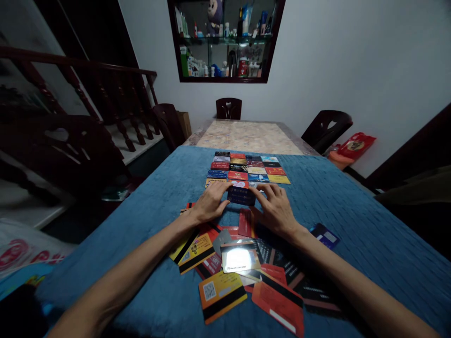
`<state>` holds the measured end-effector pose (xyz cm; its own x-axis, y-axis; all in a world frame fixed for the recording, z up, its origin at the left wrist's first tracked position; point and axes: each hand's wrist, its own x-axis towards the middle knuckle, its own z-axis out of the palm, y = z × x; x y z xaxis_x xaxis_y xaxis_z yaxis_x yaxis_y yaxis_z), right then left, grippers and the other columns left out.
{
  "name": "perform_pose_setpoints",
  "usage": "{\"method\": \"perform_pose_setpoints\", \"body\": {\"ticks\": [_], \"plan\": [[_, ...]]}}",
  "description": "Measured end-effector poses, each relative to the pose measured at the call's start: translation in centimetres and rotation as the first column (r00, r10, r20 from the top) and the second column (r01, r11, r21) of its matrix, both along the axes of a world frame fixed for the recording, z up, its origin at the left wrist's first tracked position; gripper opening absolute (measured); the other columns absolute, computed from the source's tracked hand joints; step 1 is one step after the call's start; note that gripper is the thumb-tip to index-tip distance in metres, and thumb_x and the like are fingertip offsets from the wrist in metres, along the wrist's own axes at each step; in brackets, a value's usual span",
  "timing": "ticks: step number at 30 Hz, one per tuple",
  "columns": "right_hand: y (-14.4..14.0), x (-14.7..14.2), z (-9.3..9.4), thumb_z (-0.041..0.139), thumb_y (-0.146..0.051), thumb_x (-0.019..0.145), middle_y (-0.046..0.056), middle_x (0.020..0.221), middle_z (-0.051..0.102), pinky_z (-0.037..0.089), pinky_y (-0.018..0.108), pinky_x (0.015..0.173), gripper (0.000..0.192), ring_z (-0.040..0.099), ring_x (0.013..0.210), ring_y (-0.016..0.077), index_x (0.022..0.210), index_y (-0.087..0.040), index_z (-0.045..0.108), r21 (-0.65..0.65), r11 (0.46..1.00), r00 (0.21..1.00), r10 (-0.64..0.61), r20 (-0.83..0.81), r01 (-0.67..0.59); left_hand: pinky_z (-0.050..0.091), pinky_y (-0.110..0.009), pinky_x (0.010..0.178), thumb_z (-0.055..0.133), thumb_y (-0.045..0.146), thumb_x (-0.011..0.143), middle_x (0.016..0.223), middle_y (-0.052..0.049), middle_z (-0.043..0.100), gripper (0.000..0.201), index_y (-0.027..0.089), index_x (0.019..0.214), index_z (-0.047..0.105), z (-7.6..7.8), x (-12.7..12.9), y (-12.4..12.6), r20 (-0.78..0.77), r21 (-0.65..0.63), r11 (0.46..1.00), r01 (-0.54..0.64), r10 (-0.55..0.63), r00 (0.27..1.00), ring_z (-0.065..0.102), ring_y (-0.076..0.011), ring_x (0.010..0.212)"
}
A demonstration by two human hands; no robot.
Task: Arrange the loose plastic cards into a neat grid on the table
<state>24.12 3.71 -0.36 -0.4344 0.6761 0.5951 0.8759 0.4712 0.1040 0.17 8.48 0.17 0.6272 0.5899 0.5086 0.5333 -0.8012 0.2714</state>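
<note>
Clearly, the dark navy card (241, 197) looks thin and glossy, with a line of pale gold lettering near its upper edge and fainter marks below. It is clamped by its short sides, the left hand (210, 203) pinching one end and the right hand (276, 206) the other, at the near edge of the laid-out cards (237, 176); whether it touches the blue cloth (151, 206) I cannot tell. One card is in the grip; beyond it the others stand in four columns, overlapping too closely for a sure count. Nearer than the grip lies a heap of loose cards (278, 314), also uncountable, among them one orange card with a QR code (225, 293) and one card washed out by glare (241, 258). A red card (245, 223) lies just on the near side of the grip. Past the right wrist sits one blue card (326, 235). Both forearms cross the heap's sides and hide parts of it, while the fingers cover some of the nearest row. Far beyond are four chairs (326, 129) and one wall cabinet (225, 80).
</note>
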Motion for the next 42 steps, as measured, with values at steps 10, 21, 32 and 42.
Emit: {"method": "perform_pose_setpoints", "body": {"ticks": [10,21,32,42], "plan": [[2.3,-0.9,-0.2,0.065,-0.033,0.084,0.016,0.12,0.06,0.04,0.041,0.085,0.05,0.048,0.107,0.0305,0.13,-0.014,0.057,-0.049,0.993,0.994,0.108,0.017,-0.107,0.046,-0.049,0.107,0.062,0.013,0.084,0.133,-0.014,0.053,0.057,0.018,0.138,0.042,0.1,-2.1,0.3,-0.087,0.024,1.0,0.002,0.0,0.996,0.052,-0.0293,0.125],[8.1,-2.7,0.3,0.066,-0.034,0.085,0.015,0.123,0.06,0.045,0.045,0.092,0.051,0.05,0.108,0.0298,0.131,-0.015,0.057,-0.242,0.946,0.975,0.194,-0.108,-0.215,0.047,-0.043,0.105,0.062,0.013,0.082,0.124,-0.013,0.056,0.052,0.015,0.132,0.052,0.4,-4.3,4.3,-0.02,-0.118,0.991,-0.058,0.056,0.998,0.056,-0.0257,0.116],[13.4,-5.6,1.0,0.063,-0.031,0.088,0.011,0.127,0.062,0.043,0.038,0.093,0.038,0.051,0.111,0.0282,0.124,-0.018,0.065,-0.372,0.925,0.995,0.052,-0.081,-0.079,0.049,-0.039,0.098,0.062,0.018,0.076,0.11,-0.009,0.06,0.046,0.014,0.122,0.062,0.4,-5.4,10.9,-0.076,-0.173,0.969,-0.175,0.164,0.983,0.06,-0.0233,0.102],[16.3,-6.8,0.6,0.063,-0.036,0.088,0.01,0.13,0.062,0.043,0.038,0.088,0.039,0.051,0.113,0.0303,0.124,-0.021,0.067,-0.452,0.891,0.998,-0.05,-0.024,0.034,0.052,-0.037,0.094,0.061,0.017,0.073,0.106,-0.011,0.062,0.045,0.01,0.117,0.067,0.1,-5.1,14.3,-0.15,-0.246,0.941,-0.232,0.2,0.968,0.062,-0.0251,0.098]]}}
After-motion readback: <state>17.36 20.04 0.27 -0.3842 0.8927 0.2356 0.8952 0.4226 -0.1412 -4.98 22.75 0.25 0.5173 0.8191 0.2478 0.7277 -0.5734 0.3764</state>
